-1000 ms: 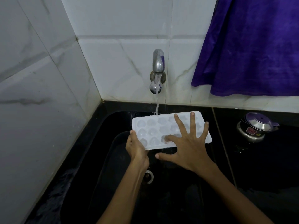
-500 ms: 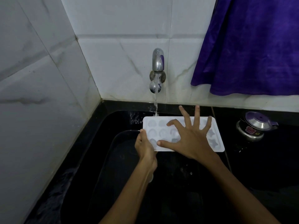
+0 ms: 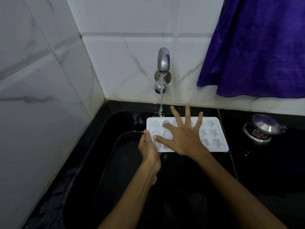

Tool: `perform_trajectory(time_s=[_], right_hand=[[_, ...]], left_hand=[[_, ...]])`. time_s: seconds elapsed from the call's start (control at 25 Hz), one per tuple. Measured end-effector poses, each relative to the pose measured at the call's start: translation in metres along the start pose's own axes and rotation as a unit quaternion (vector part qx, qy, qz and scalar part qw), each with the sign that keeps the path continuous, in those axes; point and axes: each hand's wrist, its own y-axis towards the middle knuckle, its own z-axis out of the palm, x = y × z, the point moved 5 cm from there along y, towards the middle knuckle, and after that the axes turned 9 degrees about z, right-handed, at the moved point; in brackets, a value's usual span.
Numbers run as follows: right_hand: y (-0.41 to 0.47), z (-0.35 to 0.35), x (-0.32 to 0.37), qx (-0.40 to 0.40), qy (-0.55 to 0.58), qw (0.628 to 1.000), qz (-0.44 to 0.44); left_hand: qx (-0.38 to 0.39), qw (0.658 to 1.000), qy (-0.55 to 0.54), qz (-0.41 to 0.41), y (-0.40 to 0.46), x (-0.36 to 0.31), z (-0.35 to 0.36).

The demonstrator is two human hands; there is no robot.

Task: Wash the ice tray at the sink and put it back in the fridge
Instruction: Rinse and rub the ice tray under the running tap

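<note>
**Tray under the tap**

White marble tiles back a black sink [image 3: 92, 162] at frame centre. Water runs from the tap [image 3: 163, 63] onto the upper left edge of the white tray [image 3: 212, 134], held level over the basin. At its left end, the left hand [image 3: 148, 149] grips the tray, fingers curled round the rim. Across the moulds lies the right hand [image 3: 183, 138], fingers spread and straight. A purple cloth [image 3: 257, 47] hangs upper right, and a steel pot [image 3: 262, 129] sits below it.
</note>
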Motion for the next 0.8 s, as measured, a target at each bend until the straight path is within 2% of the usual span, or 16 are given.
perform_trajectory(time_s=[0.12, 0.28, 0.68, 0.8], right_hand=[[0.005, 0.001, -0.004, 0.032, 0.017, 0.999, 0.005], [-0.013, -0.003, 0.002, -0.036, 0.045, 0.998, 0.007], [-0.019, 0.007, 0.016, -0.008, -0.001, 1.0, -0.007], [-0.019, 0.005, 0.017, 0.015, 0.027, 0.999, -0.009]], left_hand=[[-0.008, 1.0, -0.002, 0.003, 0.003, -0.002, -0.006], [-0.007, 1.0, -0.012, 0.016, 0.01, -0.01, -0.01], [-0.013, 1.0, -0.009, 0.006, 0.013, -0.005, -0.016], [-0.015, 1.0, -0.01, 0.004, 0.012, -0.003, -0.015]])
